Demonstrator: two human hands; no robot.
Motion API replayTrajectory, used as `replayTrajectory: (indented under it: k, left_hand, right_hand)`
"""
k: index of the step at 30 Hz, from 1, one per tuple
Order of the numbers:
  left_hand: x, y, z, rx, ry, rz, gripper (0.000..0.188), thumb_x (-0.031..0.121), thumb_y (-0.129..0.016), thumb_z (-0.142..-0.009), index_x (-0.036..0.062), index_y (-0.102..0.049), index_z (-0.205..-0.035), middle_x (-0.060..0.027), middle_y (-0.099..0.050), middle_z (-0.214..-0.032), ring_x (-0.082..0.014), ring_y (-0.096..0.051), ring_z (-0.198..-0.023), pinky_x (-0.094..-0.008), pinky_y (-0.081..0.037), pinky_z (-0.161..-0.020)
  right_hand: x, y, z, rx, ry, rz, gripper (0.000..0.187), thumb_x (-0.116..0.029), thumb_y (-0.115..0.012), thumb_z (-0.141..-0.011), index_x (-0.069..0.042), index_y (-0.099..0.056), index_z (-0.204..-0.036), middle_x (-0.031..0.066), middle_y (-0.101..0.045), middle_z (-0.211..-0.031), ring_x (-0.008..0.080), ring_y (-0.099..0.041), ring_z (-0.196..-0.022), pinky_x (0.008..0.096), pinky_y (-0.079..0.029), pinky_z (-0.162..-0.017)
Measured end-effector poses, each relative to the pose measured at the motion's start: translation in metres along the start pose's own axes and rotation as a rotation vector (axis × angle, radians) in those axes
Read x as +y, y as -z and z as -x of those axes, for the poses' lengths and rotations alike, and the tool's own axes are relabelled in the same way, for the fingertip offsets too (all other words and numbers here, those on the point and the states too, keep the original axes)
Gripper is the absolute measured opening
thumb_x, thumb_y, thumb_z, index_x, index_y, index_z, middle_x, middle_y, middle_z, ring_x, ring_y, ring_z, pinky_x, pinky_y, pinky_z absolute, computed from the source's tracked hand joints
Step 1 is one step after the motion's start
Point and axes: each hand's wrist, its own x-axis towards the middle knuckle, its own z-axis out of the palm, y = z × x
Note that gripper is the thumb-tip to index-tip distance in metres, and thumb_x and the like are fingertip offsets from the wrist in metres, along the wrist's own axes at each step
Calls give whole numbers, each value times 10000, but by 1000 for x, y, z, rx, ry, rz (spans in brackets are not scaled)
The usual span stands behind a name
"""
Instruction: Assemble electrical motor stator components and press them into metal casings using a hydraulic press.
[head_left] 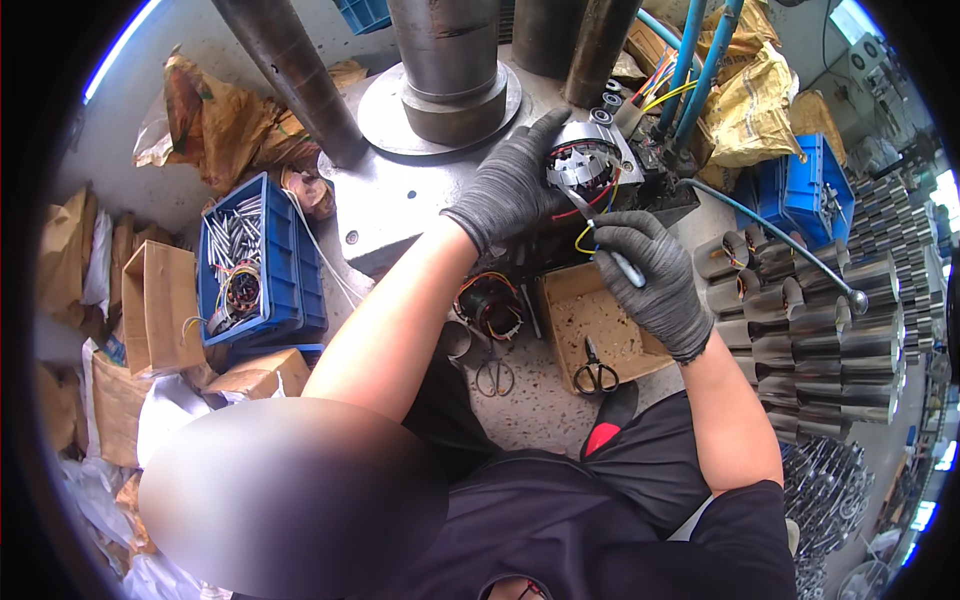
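Note:
My left hand (pixel 512 182), in a dark grey knit glove, is closed against the side of a motor stator (pixel 583 165). The stator is a round metal piece with white insulation and windings, tilted at the front edge of the press bed (pixel 385 205). Red and yellow wires hang from it. In my right hand (pixel 655 285), gloved alike, is a knife (pixel 629 268) with a pale handle. Its pointed blade reaches up to the stator's lower rim, among the wires. Whether the tip touches them I cannot tell.
Steel press columns (pixel 445 50) rise ahead. Below lie another stator (pixel 488 305), scissors (pixel 494 377) and a cardboard tray (pixel 600 315) with black-handled scissors (pixel 594 372). A blue crate (pixel 300 270) of metal shafts stands left. Metal cylinders (pixel 785 300) and a ball-ended lever (pixel 855 300) are right.

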Motion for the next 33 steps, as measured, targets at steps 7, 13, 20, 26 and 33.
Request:
replayTrajectory:
  k: [7,13,20,26,33]
  left_hand:
    - [-2,-8,0,-21,236,115,912,178,-867,-757,-36,-373,-1493,-259,-640,-1260,-310,-656,-1168,-401,-531,-1033]
    - [-19,-23,5,97,210,-44,863,175,-884,-735,-11,-422,-1440,-218,-681,-1136,-282,-684,-1038,-394,-555,-939]
    - [-12,-17,8,45,265,-54,827,111,-858,-758,-5,-399,-1435,-198,-678,-1096,-228,-669,-1008,-385,-555,-912]
    - [-31,-22,9,77,242,32,672,63,-849,-752,15,-450,-1292,-154,-672,-1124,-181,-638,-1000,-376,-548,-888]
    - [-10,-19,-1,-12,313,180,558,55,-810,-816,42,-463,-1253,-131,-673,-1153,-171,-623,-1036,-368,-536,-933]
  right_hand:
    - [8,-17,-2,71,-17,4,199,1,-723,-841,-26,-704,-1036,161,-687,-1064,333,-711,-917,383,-584,-794]
    - [6,-16,-1,21,-17,51,224,16,-728,-843,-20,-705,-1063,142,-684,-1056,301,-704,-918,366,-568,-803]
    - [5,-18,-2,83,-73,-45,181,-68,-716,-841,-38,-713,-1019,164,-682,-1020,346,-705,-885,408,-573,-786]
    - [6,-18,-5,87,-105,-148,189,-35,-722,-834,-34,-726,-1023,148,-678,-975,300,-706,-868,352,-569,-787]
    - [20,-16,-4,102,-99,-138,199,-56,-740,-837,-36,-727,-1034,150,-696,-1023,310,-714,-894,370,-576,-812]
